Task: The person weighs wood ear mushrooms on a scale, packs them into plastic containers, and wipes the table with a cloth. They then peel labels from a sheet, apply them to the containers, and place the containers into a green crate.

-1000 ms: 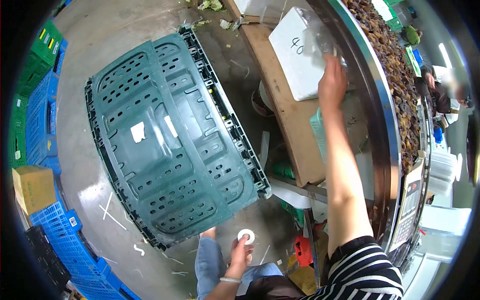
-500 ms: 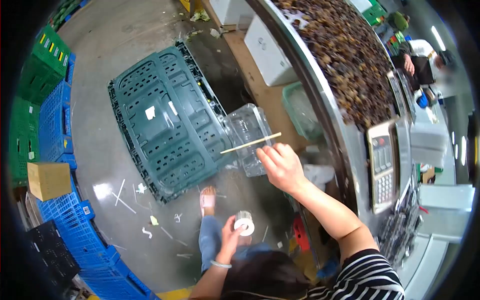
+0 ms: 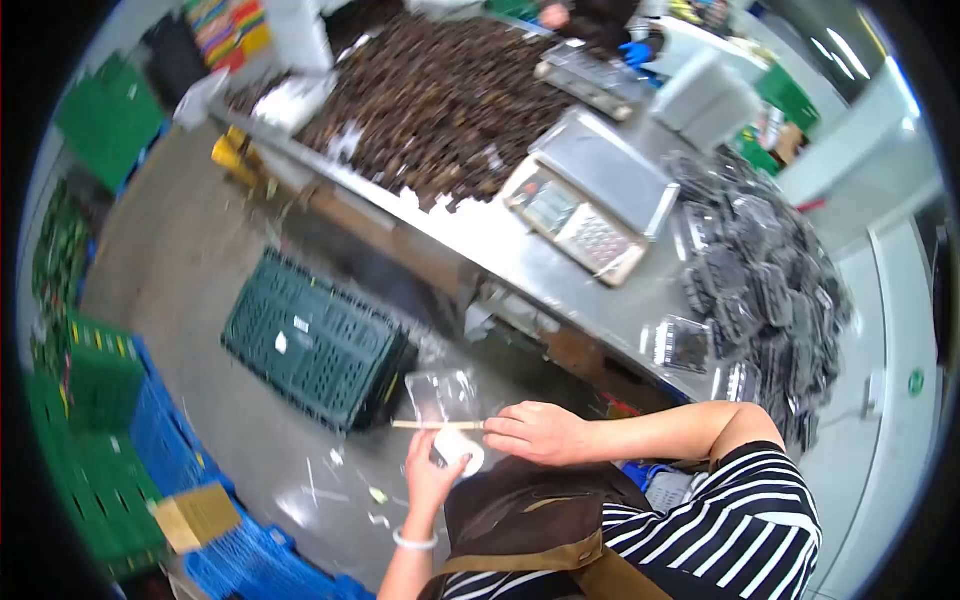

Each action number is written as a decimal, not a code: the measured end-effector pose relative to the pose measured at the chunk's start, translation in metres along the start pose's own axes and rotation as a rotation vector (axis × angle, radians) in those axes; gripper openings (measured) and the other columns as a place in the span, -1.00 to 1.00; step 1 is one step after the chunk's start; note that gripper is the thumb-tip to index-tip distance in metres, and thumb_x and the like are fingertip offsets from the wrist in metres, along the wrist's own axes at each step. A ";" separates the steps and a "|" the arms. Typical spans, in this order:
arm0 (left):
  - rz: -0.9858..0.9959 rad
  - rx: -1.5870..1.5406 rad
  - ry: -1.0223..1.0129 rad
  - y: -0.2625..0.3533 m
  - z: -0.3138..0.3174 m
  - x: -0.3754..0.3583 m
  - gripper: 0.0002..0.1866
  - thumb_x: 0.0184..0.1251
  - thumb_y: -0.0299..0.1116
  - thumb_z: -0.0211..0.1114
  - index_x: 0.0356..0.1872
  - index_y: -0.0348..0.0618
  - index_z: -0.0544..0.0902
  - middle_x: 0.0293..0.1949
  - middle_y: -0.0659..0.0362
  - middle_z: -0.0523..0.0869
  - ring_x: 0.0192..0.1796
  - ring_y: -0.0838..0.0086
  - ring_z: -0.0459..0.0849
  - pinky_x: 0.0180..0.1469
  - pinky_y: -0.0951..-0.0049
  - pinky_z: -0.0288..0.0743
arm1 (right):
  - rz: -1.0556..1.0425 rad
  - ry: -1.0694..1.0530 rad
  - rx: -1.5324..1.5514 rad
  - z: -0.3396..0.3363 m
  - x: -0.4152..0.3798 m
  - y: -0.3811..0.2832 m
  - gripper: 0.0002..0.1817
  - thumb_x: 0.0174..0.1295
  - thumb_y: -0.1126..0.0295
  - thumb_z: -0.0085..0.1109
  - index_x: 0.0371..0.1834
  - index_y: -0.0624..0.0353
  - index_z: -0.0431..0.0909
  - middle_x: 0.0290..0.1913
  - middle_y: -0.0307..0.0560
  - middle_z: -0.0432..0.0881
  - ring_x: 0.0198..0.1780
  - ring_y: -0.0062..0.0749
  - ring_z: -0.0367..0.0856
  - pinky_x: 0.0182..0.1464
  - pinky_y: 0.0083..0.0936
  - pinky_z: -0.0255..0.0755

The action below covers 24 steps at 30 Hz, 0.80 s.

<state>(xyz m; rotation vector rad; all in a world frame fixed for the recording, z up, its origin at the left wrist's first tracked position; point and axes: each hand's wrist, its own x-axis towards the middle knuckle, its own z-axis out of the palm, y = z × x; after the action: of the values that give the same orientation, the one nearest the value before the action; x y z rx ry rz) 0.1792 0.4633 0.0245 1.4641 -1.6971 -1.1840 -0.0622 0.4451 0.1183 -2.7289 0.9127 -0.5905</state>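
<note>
My left hand (image 3: 430, 478) is wrapped round a white roll (image 3: 462, 455) in front of my apron. Close to its right, my right hand (image 3: 540, 432) has its fingers closed at the right end of a thin pale stick (image 3: 438, 425). The stick lies level across the lower edge of a clear plastic box (image 3: 443, 393), just above the roll. Whether the box rests against the stick or is held by my fingers is blurred.
A metal table (image 3: 520, 250) bears a brown heap (image 3: 450, 100), a scale (image 3: 575, 225) and stacked clear packs (image 3: 760, 290). A green crate (image 3: 310, 340) stands on the floor. Blue pallets (image 3: 250, 560) and a cardboard box (image 3: 195, 517) are at lower left. A person's blue-gloved hand (image 3: 636, 53) shows behind the table.
The view has swung toward the table and packs. My right hand has come down and in with the stick, close to my left hand and the roll. The clear box now appears beside both hands.
</note>
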 end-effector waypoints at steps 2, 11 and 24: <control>0.121 0.164 0.006 0.026 0.007 -0.018 -0.49 -0.20 -0.33 0.55 -0.14 -0.26 0.61 -0.12 0.03 0.60 -0.06 0.20 0.63 -0.03 0.30 0.52 | 0.241 -0.140 -0.168 -0.023 -0.024 -0.016 -0.74 0.04 0.26 0.20 -0.26 0.15 0.51 -0.20 -0.10 0.58 -0.09 -0.32 0.56 -0.19 -0.40 0.45; 0.243 0.260 -0.259 0.121 0.059 -0.106 -0.50 -0.22 -0.28 0.54 -0.17 -0.23 0.61 -0.10 0.01 0.60 -0.02 0.05 0.59 0.04 0.18 0.48 | 0.895 -0.029 0.391 -0.036 -0.169 -0.131 -0.79 0.27 0.21 0.13 -0.18 0.07 0.60 -0.32 0.03 0.66 -0.22 0.04 0.63 -0.20 -0.15 0.51; 0.649 0.445 -0.692 0.202 0.072 -0.094 -0.51 -0.21 -0.24 0.50 -0.19 -0.25 0.59 -0.12 0.04 0.56 -0.03 0.11 0.56 -0.03 0.20 0.50 | 1.360 0.430 0.653 -0.033 -0.192 -0.233 -0.77 0.41 0.21 -0.01 -0.11 0.12 0.50 -0.46 0.11 0.60 -0.33 0.13 0.61 -0.26 -0.07 0.45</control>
<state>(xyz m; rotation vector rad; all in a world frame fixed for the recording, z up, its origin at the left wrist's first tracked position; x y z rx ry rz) 0.0479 0.5713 0.1858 0.5886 -2.7622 -1.0229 -0.0931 0.7442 0.1618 -0.9990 1.8811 -0.8805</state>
